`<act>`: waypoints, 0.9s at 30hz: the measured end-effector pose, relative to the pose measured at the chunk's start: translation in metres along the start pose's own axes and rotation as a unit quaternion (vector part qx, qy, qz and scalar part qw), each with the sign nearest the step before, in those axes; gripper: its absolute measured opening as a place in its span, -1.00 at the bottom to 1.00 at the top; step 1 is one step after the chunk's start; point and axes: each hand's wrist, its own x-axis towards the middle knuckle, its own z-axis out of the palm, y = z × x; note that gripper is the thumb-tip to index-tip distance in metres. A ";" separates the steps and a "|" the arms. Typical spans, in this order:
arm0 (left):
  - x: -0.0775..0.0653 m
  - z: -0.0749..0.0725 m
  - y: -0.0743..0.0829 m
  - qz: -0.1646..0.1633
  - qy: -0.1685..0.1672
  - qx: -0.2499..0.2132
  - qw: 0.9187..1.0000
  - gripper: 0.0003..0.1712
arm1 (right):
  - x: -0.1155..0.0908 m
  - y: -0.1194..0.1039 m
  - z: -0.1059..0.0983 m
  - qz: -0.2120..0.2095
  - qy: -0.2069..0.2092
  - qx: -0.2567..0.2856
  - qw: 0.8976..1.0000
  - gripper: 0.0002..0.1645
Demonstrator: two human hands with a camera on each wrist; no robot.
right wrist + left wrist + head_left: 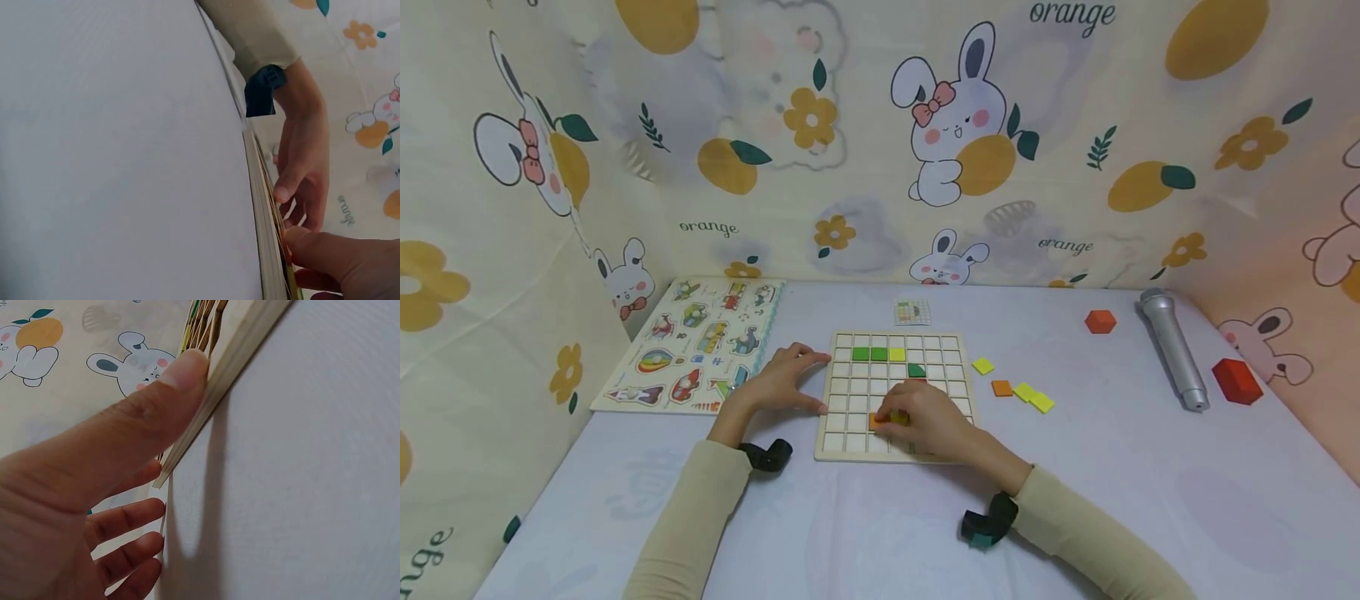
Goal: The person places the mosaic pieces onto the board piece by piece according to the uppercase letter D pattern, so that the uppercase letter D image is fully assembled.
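Note:
A wooden grid board [820,433] lies on the table. Two green square tiles [869,354], a yellow square tile [897,355] and a green piece with a rounded corner [916,370] sit in its cells. My left hand [778,382] rests at the board's left edge, thumb and fingers spread; the left wrist view shows the thumb [181,375] against the rim. Over the lower middle of the board, my right hand [936,421] pinches an orange square tile [874,422] at a cell. Something yellow [901,416] shows beneath these fingers, partly hidden, as is a red piece [919,381].
Right of the board lie loose yellow tiles [982,366] and an orange tile [1002,388]. A small patterned card [912,312] is behind it. A picture puzzle board [647,367] lies left. Farther right are a grey microphone-like cylinder [1174,350] and red blocks [1237,382].

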 end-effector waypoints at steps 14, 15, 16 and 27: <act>-0.001 0.000 0.001 -0.010 -0.005 -0.003 1.000 -0.03 | -0.002 0.001 -0.005 0.001 -0.034 0.033 0.999 -0.83; -0.001 0.000 0.001 -0.009 -0.005 -0.003 1.000 -0.03 | -0.002 0.001 -0.005 0.000 -0.035 0.032 0.999 -0.83; -0.001 0.000 0.000 -0.008 -0.004 -0.002 1.000 -0.03 | -0.002 0.001 -0.005 -0.002 -0.035 0.033 0.999 -0.83; -0.001 0.001 0.000 0.000 0.001 0.001 1.000 -0.03 | -0.015 0.017 -0.035 0.013 -0.003 0.074 0.997 -0.65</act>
